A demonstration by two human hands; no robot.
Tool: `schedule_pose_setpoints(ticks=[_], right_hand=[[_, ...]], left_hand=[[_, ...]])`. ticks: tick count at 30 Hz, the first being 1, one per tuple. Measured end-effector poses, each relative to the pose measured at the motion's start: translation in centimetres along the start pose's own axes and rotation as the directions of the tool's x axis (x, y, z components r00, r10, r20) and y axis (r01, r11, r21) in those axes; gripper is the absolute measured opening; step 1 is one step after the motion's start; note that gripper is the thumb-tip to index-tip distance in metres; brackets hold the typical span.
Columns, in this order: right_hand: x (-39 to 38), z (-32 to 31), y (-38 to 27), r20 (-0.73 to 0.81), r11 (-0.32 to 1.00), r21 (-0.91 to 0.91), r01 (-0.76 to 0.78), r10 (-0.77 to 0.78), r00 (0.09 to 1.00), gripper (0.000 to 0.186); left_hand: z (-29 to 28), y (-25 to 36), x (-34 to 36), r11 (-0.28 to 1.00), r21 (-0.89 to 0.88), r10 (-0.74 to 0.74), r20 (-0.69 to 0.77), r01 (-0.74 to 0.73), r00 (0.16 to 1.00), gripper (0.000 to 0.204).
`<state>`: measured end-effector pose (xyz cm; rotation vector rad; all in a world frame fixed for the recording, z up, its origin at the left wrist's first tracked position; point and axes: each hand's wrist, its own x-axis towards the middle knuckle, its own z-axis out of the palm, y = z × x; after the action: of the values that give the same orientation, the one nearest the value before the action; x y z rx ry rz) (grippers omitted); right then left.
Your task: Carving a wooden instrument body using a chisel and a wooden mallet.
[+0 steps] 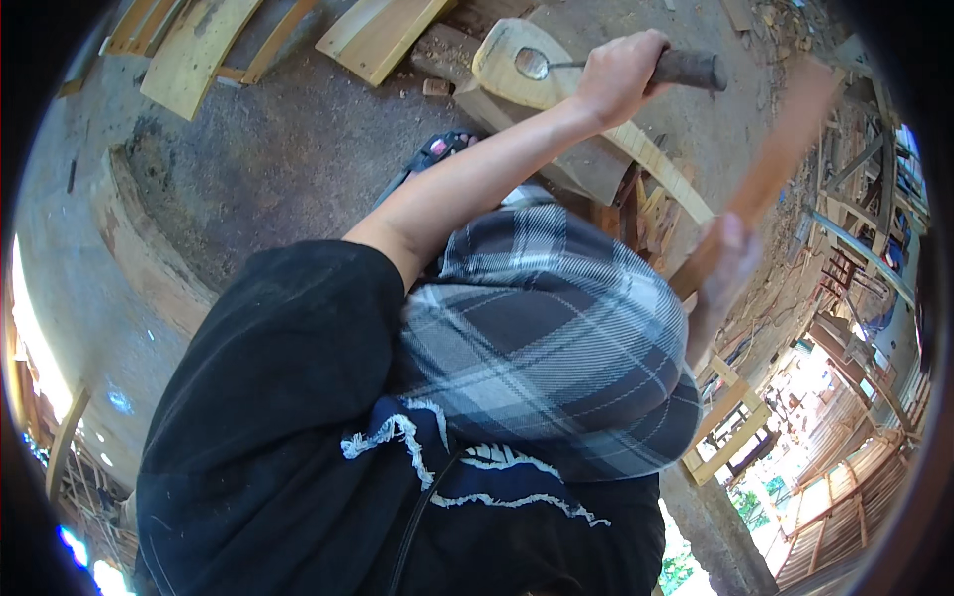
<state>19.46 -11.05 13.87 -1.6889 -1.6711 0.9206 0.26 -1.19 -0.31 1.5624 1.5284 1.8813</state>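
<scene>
My left hand [621, 81] is closed around a chisel [691, 70] with a thick dark handle. Its thin metal shank points left to an oval hollow [532, 64] in a pale, rounded piece of wood [497, 77]. Whether the tip touches the wood is too small to tell. A long narrow part of that piece runs down to the right, beneath my left wrist. Out to the right, my right hand [727, 260] grips a flat reddish-brown wooden bat [770, 174], raised and smeared by motion.
Under the pale piece is a heavy wooden block [596, 167]. Yellowish boards [383, 35] lie at the upper left on the grey floor [268, 159]. Scrap wood and chips [785, 30] cover the right side, near a small wooden frame [735, 422]. Plaid cloth [556, 338] covers my legs.
</scene>
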Motion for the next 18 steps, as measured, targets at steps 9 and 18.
schedule_pose_setpoints(ticks=[9, 18], right_hand=[[-0.2, 0.8, -0.3, -0.089, 0.991, 0.048, -0.124, 0.128, 0.988, 0.032], [-1.1, -1.4, 2.7, -0.044, 0.961, 0.155, -0.229, 0.238, 0.97, 0.044]], left_hand=[[0.4, -0.2, -0.9, 1.0, -0.005, -0.007, 0.069, 0.007, 0.998, 0.037], [1.8, 0.5, -1.4, 0.998, 0.01, 0.052, 0.212, -0.055, 0.976, 0.035]])
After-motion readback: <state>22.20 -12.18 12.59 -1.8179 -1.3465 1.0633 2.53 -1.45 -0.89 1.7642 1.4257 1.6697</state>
